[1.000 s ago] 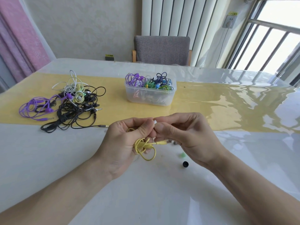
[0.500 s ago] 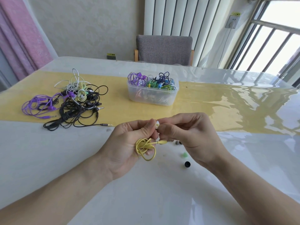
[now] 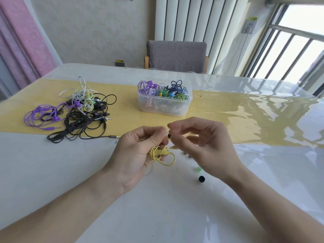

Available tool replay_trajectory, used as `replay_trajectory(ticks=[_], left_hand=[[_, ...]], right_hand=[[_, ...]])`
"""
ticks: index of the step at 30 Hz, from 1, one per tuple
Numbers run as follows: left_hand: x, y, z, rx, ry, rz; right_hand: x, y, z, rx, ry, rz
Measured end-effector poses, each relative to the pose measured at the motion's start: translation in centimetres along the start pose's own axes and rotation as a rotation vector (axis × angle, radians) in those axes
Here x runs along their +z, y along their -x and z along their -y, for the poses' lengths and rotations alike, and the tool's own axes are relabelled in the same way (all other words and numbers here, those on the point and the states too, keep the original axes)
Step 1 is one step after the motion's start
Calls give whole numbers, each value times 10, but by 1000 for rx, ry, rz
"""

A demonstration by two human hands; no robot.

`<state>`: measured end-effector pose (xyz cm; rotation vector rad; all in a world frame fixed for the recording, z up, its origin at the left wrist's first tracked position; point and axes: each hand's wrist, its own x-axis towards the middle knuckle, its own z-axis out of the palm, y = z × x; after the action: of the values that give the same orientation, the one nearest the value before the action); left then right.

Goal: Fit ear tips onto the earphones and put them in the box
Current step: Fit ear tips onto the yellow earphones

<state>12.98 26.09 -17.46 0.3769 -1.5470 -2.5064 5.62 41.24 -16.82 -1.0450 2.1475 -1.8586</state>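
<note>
hands [image 3: 171, 148] parted, glossy table [image 3: 52, 172], radiator [image 3: 192, 18]

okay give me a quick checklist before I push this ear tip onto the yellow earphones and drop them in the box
1. Yellow earphones secured: ok, the left hand grips the coiled cable.
2. Ear tip ready: ok, a dark ear tip sits at the right hand fingertips.
3. Tip lined up with the earbud nozzle: cannot tell, fingers hide the bud.
4. Spare tips within reach: ok, a black tip and a green tip lie on the table by the right wrist.
5. Box open: ok, no lid on it.
6. Room in the box: not ok, earphones are already heaped to its rim.
</note>
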Motion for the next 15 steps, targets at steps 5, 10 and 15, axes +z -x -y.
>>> replay_trajectory(ticks=[5,10,15], left_hand=[[-1,0,-1,34,30,44],[-3,1,1,68,-42,43],[-5,-3,5,164,-102,15]], right_hand=[[2,1,2,-71,73,-4],[4,1,0,-81,117,-65],[3,2,-2,-92,136,-50]])
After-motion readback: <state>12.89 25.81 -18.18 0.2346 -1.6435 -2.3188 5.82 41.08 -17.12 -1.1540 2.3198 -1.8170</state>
